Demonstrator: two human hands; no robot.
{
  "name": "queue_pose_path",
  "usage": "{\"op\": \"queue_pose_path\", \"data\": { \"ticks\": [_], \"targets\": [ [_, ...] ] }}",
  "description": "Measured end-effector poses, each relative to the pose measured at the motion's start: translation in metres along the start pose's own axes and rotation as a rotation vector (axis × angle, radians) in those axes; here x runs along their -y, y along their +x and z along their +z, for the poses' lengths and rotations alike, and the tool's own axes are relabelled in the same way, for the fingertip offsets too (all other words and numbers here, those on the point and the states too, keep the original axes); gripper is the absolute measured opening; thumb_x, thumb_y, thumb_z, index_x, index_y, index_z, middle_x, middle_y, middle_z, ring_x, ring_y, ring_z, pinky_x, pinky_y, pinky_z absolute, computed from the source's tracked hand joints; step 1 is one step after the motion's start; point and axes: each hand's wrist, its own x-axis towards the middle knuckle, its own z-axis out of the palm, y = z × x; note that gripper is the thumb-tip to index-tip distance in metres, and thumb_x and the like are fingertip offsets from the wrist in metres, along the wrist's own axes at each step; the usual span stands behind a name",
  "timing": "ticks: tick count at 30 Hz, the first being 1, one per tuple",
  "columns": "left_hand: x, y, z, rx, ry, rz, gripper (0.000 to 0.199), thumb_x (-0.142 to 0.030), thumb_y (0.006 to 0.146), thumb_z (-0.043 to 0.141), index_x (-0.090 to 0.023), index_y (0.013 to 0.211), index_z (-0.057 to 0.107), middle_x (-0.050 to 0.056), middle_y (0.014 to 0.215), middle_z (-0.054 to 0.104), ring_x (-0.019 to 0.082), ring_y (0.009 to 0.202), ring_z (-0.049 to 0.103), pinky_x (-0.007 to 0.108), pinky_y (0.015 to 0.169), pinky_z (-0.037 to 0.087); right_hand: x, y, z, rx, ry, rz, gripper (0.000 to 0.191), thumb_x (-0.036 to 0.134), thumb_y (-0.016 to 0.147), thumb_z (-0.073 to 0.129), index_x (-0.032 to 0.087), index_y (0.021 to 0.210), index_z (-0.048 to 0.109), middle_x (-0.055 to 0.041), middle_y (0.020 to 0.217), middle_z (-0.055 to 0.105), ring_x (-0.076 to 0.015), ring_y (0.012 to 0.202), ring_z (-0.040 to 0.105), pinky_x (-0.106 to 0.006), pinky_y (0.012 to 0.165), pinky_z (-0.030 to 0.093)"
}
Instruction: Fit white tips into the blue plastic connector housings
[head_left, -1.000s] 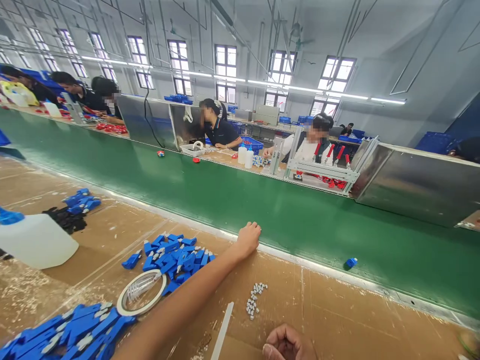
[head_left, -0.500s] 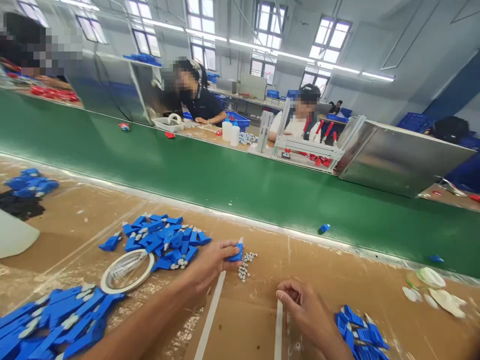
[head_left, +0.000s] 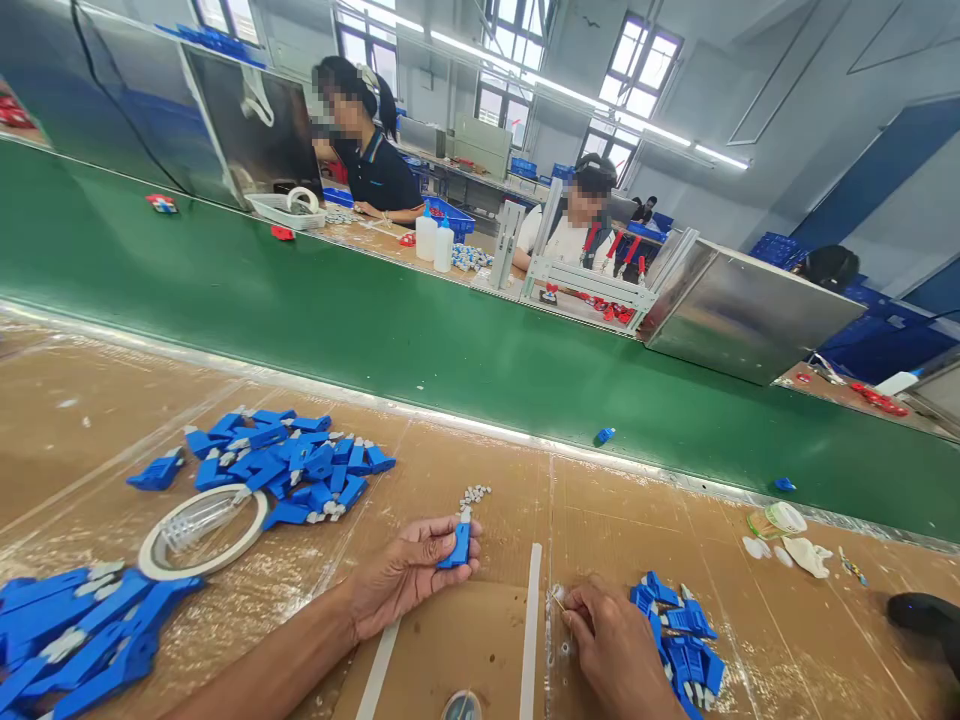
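My left hand (head_left: 416, 565) is turned palm up, its fingers closed round a blue plastic part (head_left: 460, 545) with a light grey tip pointing away from me. Just beyond that tip lies a little heap of small grey pieces (head_left: 475, 494). My right hand (head_left: 609, 635) rests low over the table, thumb and fingers pinching a thin pale stick (head_left: 557, 600). Close to its right side is a pile of blue parts (head_left: 682, 640). A small round dish (head_left: 461, 706) shows at the bottom edge, partly cut off.
Larger piles of blue parts (head_left: 262, 455) lie to the left, beside a tape roll (head_left: 150, 545). White strips (head_left: 531, 630) mark the brown table. A green belt (head_left: 360, 340) runs across, carrying a few parts. Co-workers sit beyond it. A tub (head_left: 786, 518) stands right.
The view has swung right and down. My left hand has turned palm up and drawn nearer with the blue part. A thin stick now shows in my right hand's pinch.
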Motion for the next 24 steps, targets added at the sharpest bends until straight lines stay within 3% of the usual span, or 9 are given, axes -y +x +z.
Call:
{"op": "queue_pose_path", "data": {
  "ticks": [3,6,11,15,19,24],
  "targets": [
    [0.000,0.000,-0.002,0.013,-0.032,-0.011,0.038,-0.019,0.062,0.091,-0.005,0.094,0.077,0.009,0.080,0.077,0.018,0.073,0.076,0.018,0.069,0.061,0.001,0.001,-0.004,-0.035,0.009,-0.046,0.022,0.009,0.084,0.052,0.022,0.074,0.066,-0.0079,0.084,0.073,-0.0255,0.077,0.066,-0.033,0.067,0.038],
    [-0.002,0.000,-0.003,0.036,-0.057,-0.008,0.037,-0.019,0.062,0.091,-0.005,0.093,0.077,0.008,0.079,0.077,0.018,0.073,0.076,0.017,0.069,0.061,0.012,-0.003,-0.012,-0.039,0.167,-0.066,0.017,0.018,0.086,0.054,0.022,0.077,0.068,-0.0052,0.079,0.070,-0.0233,0.072,0.062,-0.033,0.067,0.039],
    [-0.001,0.001,-0.005,0.049,-0.090,0.013,0.033,-0.018,0.064,0.088,-0.006,0.093,0.077,0.008,0.079,0.076,0.017,0.072,0.075,0.017,0.069,0.060,0.045,-0.009,0.003,0.296,0.605,-0.099,0.015,0.033,0.079,0.068,0.023,0.089,0.075,-0.0002,0.079,0.063,-0.0175,0.069,0.056,-0.027,0.063,0.039],
    [0.001,0.002,-0.007,0.050,-0.090,0.029,0.027,-0.016,0.069,0.084,-0.006,0.093,0.076,0.009,0.081,0.076,0.016,0.072,0.075,0.017,0.069,0.059,0.059,-0.004,0.029,0.342,0.833,-0.121,0.030,0.046,0.072,0.074,0.018,0.081,0.078,0.0015,0.073,0.053,-0.0128,0.060,0.045,-0.026,0.056,0.034],
    [0.001,0.003,-0.008,0.028,-0.098,0.033,0.025,-0.015,0.070,0.083,-0.005,0.092,0.076,0.009,0.080,0.075,0.016,0.072,0.074,0.018,0.068,0.060,0.061,-0.002,0.036,0.339,0.888,-0.166,0.039,0.056,0.073,0.073,0.018,0.074,0.079,0.0013,0.073,0.049,-0.0127,0.061,0.042,-0.026,0.055,0.031],
    [0.002,0.004,-0.009,0.009,-0.099,0.032,0.022,-0.014,0.071,0.082,-0.006,0.090,0.075,0.007,0.077,0.073,0.014,0.068,0.073,0.016,0.064,0.059,0.062,-0.002,0.031,0.355,0.805,-0.204,0.032,0.049,0.077,0.070,0.019,0.074,0.080,0.0011,0.075,0.048,-0.0118,0.059,0.043,-0.026,0.053,0.030]
  ]
}}
